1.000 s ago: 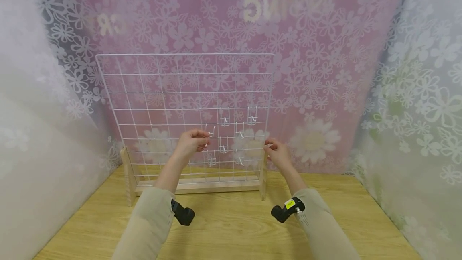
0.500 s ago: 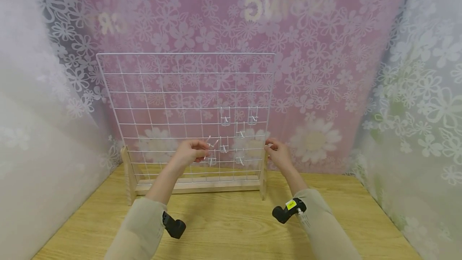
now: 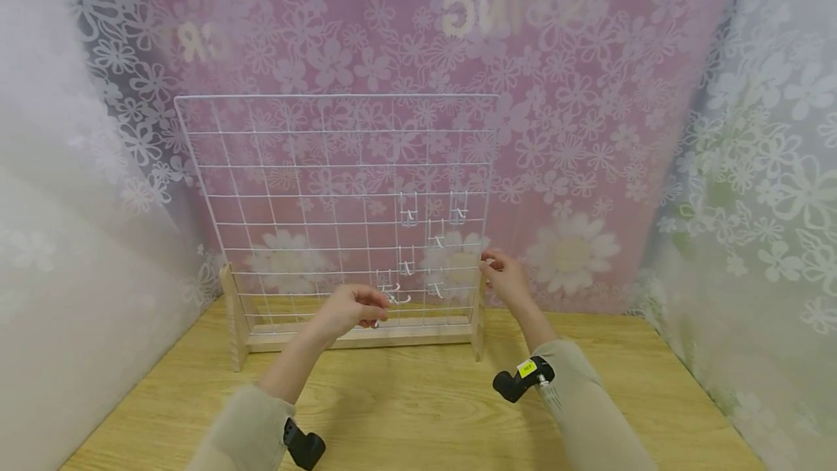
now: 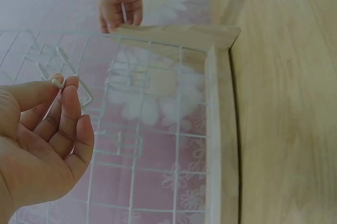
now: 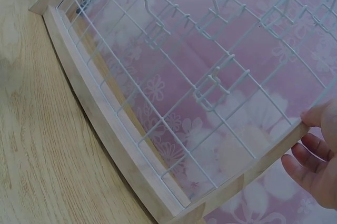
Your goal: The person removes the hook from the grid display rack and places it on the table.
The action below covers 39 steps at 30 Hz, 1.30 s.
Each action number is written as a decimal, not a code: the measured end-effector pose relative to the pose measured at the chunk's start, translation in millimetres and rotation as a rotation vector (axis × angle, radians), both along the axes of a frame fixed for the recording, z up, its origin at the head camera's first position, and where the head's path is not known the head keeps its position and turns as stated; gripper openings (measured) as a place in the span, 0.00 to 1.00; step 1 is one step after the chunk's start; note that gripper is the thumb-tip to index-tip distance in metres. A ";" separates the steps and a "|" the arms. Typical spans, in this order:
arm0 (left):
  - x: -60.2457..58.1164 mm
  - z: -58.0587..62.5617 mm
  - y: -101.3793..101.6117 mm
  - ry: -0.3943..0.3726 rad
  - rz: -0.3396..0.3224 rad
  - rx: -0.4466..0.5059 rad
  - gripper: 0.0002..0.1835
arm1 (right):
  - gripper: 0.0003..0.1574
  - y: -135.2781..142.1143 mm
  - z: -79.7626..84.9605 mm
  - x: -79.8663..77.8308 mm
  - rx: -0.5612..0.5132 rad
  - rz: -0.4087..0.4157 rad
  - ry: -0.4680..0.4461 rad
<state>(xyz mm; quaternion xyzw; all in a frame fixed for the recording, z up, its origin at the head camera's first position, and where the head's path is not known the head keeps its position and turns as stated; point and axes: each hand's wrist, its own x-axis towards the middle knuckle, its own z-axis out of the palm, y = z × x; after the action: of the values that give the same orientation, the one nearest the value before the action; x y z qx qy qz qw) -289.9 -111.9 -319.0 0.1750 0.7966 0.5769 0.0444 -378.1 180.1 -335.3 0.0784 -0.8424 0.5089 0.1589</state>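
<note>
My left hand [image 3: 353,307] pinches a white wire hook [image 4: 67,62] between thumb and fingertips, low in front of the white wire grid panel [image 3: 336,96]. The hook's prongs point away from the fingers, overlapping a hung hook in the head view. With thumb and fingers, my right hand [image 3: 508,280] holds the panel's right edge, just at the top of the wooden stand's [image 3: 418,333] side post. Several white hooks hang on the right half of the grid, among them an upper one [image 3: 408,216] and a low one [image 5: 213,84].
The stand sits on a wood-grain table [image 3: 418,405]. Behind it hangs a pink flowered curtain [image 3: 588,129], with pale flowered sheets at left and right. Black wrist cameras [image 3: 523,380] are worn on both sleeves.
My left hand has come down along the grid with the hook, from the middle rows to near the bottom rows. My right hand has stayed at the panel's right edge.
</note>
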 end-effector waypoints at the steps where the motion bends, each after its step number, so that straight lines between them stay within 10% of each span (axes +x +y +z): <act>1: 1.0 -3.2 1.7 0.000 -0.013 0.000 0.08 | 0.13 0.1 -0.1 -0.4 0.000 -0.002 -0.002; 39: 16.3 -90.6 59.2 -0.057 -0.184 -0.101 0.04 | 0.15 2.1 0.1 -0.1 -0.006 0.015 -0.048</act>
<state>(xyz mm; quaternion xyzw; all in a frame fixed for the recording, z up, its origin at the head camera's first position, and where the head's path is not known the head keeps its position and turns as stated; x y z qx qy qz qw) -273.7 -52.7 -409.6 0.2283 0.8036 0.5343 0.1286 -378.2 182.2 -335.2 0.0721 -0.8438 0.5143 0.1350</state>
